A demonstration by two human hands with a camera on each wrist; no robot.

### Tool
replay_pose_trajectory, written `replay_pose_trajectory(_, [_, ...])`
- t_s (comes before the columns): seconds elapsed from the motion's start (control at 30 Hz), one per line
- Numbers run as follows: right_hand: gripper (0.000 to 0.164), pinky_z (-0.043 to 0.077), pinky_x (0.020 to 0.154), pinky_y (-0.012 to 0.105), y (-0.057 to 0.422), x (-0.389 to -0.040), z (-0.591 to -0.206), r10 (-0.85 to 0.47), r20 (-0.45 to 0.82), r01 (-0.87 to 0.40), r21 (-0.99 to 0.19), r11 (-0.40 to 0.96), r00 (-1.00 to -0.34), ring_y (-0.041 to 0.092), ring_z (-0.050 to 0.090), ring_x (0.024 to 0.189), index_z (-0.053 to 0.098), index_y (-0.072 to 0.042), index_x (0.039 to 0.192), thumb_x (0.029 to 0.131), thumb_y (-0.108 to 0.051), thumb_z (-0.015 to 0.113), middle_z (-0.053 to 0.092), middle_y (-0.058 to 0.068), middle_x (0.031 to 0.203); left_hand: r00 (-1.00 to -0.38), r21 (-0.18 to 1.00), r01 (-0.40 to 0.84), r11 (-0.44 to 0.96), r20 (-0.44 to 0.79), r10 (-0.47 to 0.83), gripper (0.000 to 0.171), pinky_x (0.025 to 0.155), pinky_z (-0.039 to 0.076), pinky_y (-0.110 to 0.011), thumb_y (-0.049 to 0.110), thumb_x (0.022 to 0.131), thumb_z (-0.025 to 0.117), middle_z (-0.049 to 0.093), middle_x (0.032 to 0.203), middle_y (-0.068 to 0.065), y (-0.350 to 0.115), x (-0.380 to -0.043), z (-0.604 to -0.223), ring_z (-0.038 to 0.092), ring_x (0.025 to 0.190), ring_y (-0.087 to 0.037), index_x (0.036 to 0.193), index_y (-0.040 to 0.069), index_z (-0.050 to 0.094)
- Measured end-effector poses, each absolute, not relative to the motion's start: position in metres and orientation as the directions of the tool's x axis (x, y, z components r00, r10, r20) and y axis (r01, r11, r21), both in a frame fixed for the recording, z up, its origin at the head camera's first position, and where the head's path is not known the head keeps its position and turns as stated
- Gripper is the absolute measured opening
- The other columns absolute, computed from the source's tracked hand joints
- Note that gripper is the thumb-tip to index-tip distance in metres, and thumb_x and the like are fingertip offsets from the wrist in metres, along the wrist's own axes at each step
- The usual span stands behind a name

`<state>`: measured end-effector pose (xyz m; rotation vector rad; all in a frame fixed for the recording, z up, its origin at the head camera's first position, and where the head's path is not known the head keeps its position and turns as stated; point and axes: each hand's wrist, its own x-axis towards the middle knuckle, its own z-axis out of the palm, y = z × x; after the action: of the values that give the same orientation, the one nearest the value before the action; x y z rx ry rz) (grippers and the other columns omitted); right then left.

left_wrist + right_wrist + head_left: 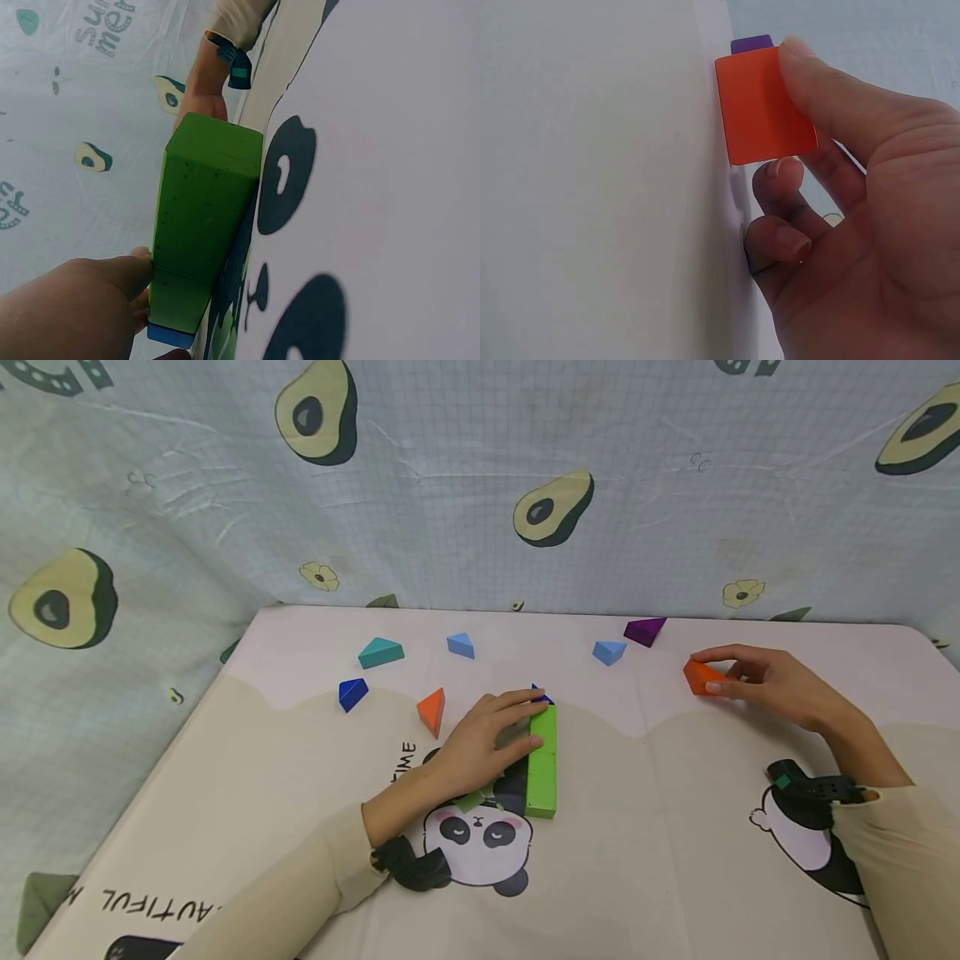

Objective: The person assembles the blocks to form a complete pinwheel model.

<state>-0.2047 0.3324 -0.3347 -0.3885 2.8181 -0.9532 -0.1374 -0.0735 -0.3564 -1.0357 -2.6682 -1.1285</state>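
In the head view, my left hand (480, 739) reaches over a row of two green blocks (542, 785), its thumb touching the side of the far one. The forefinger lies over a dark blue triangular block (542, 694) at the row's far end; the fingers look fairly straight. The left wrist view shows the green blocks (201, 214) end to end, with the blue block (169, 335) beyond them. My right hand (772, 681) pinches an orange triangular block (699, 677) between thumb and fingers, low at the table's right. Whether it touches the cloth, I cannot tell.
Left of the row lie a teal (381, 652), a dark blue (352, 694), a light blue (461, 645) and an orange block (431, 712). Another light blue block (609, 652) and a purple block (645, 632) lie near the back edge. A printed cloth (637, 860) covers the table.
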Motion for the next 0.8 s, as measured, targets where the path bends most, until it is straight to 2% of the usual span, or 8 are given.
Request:
replay_pose_trajectory(0.17, [0.041, 0.04, 0.062, 0.031, 0.3309, -0.2042, -0.3345, -0.303, -0.048, -0.21, -0.619, 0.757, -0.952, 0.023, 0.051, 0.082, 0.058, -0.025, 0.132, 0.092, -0.032, 0.065, 0.057, 0.005, 0.109, -0.764, 0.607, 0.617, 0.501, 0.309, 0.566, 0.045, 0.099, 0.037, -0.035, 0.026, 0.095, 0.061, 0.045, 0.145, 0.001, -0.0732, -0.1384, -0.3567, 0.044, 0.12, -0.018, 0.137, 0.011, 0.054])
replay_pose_trajectory(0.37, [0.041, 0.041, 0.063, 0.031, 0.3298, -0.2047, -0.3358, -0.325, -0.038, -0.233, -0.62, 0.749, -0.945, 0.021, 0.052, 0.084, 0.057, -0.029, 0.133, 0.093, -0.032, 0.064, 0.055, -0.003, 0.117, -0.756, 0.602, 0.628, 0.493, 0.32, 0.571, 0.045, 0.099, 0.036, -0.034, 0.026, 0.095, 0.061, 0.045, 0.145, 0.0, -0.0732, -0.139, -0.3578, 0.044, 0.122, -0.018, 0.137, 0.011, 0.053])
replay_pose_trajectory(0.5, [0.041, 0.042, 0.065, 0.03, 0.3296, -0.2048, -0.3364, -0.344, -0.021, -0.257, -0.622, 0.74, -0.939, 0.02, 0.052, 0.086, 0.056, -0.029, 0.134, 0.093, -0.03, 0.064, 0.055, -0.006, 0.122, -0.759, 0.607, 0.623, 0.493, 0.317, 0.568, 0.046, 0.1, 0.035, -0.034, 0.026, 0.095, 0.061, 0.043, 0.145, 0.001, -0.0733, -0.1385, -0.3575, 0.043, 0.122, -0.017, 0.138, 0.011, 0.052])
replay_pose_trajectory(0.67, [0.042, 0.043, 0.065, 0.03, 0.3302, -0.2052, -0.3373, -0.359, -0.01, -0.273, -0.627, 0.729, -0.933, 0.019, 0.053, 0.086, 0.056, -0.028, 0.134, 0.093, -0.028, 0.064, 0.055, -0.008, 0.124, -0.757, 0.618, 0.622, 0.481, 0.319, 0.57, 0.048, 0.105, 0.031, -0.036, 0.025, 0.095, 0.061, 0.041, 0.147, 0.0, -0.0733, -0.1384, -0.3575, 0.038, 0.131, -0.016, 0.139, 0.009, 0.05])
replay_pose_trajectory(0.8, [0.041, 0.042, 0.064, 0.03, 0.3306, -0.2058, -0.3375, -0.367, -0.008, -0.28, -0.629, 0.725, -0.93, 0.019, 0.053, 0.084, 0.056, -0.028, 0.134, 0.093, -0.027, 0.064, 0.056, -0.008, 0.123, -0.76, 0.614, 0.619, 0.49, 0.313, 0.569, 0.049, 0.103, 0.033, -0.036, 0.025, 0.095, 0.061, 0.041, 0.147, -0.001, -0.0731, -0.1384, -0.3576, 0.04, 0.127, -0.017, 0.139, 0.009, 0.05])
